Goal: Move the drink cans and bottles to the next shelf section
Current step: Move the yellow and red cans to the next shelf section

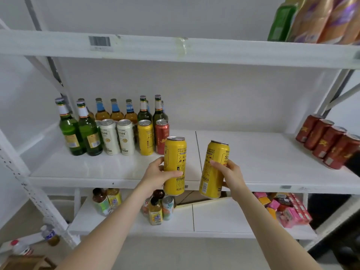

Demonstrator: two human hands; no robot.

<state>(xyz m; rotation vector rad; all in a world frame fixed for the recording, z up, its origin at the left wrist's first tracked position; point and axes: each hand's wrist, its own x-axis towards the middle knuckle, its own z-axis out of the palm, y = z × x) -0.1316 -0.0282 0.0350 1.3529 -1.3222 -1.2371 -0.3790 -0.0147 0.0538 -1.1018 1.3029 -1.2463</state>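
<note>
The left hand (pixel 157 175) has its fingers wrapped around a tall yellow can (pixel 174 164), held upright in front of the middle shelf (pixel 272 158). The right hand (pixel 229 172) grips a second yellow can (pixel 213 170), tilted a little, at 3 o'clock from the first. At 10 o'clock from both hands stand green bottles (pixel 78 131), white cans (pixel 116 136) and more cans. Red cans (pixel 327 141) sit far off at 2 o'clock.

Glossy metal cans (pixel 174 164), shiny green glass bottles (pixel 71 129), matt white shelf (pixel 272 162)
</note>
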